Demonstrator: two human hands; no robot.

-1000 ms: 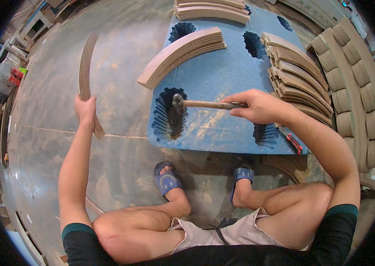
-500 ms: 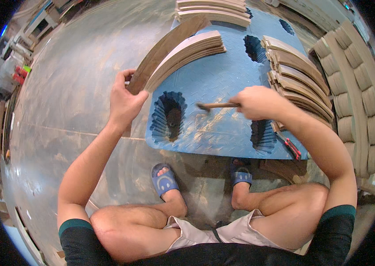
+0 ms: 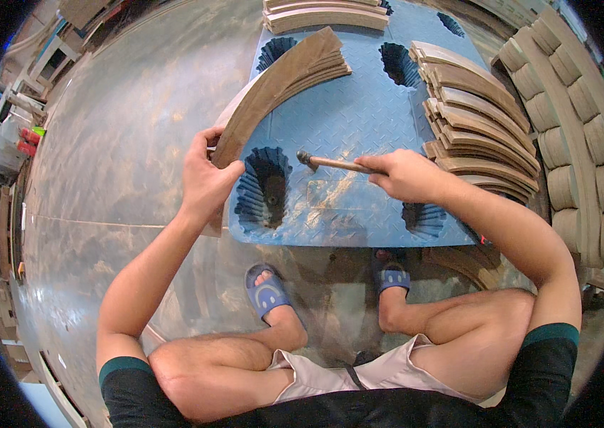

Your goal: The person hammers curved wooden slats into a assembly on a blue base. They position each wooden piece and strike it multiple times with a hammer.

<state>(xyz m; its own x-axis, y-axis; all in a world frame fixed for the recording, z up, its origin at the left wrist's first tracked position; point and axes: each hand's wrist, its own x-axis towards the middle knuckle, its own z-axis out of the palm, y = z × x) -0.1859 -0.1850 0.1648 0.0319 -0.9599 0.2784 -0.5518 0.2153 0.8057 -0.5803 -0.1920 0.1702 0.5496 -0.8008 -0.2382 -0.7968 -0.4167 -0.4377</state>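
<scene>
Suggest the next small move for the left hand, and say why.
Probably, the left hand should ease the curved wooden strip outward, into line with the stack of strips. It holds the strip's near end; the strip overlaps the stack in view, but a pale part shows past its outer edge. The right hand holds a hammer clear of both.

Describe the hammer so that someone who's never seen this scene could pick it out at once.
Start at the large blue platform with dark ribbed openings. Above its near part, the person's right hand grips the hammer, its small dark head toward the left. Unlike the broad, stacked curved wooden strips nearby, it has a slim, straight handle.
</scene>
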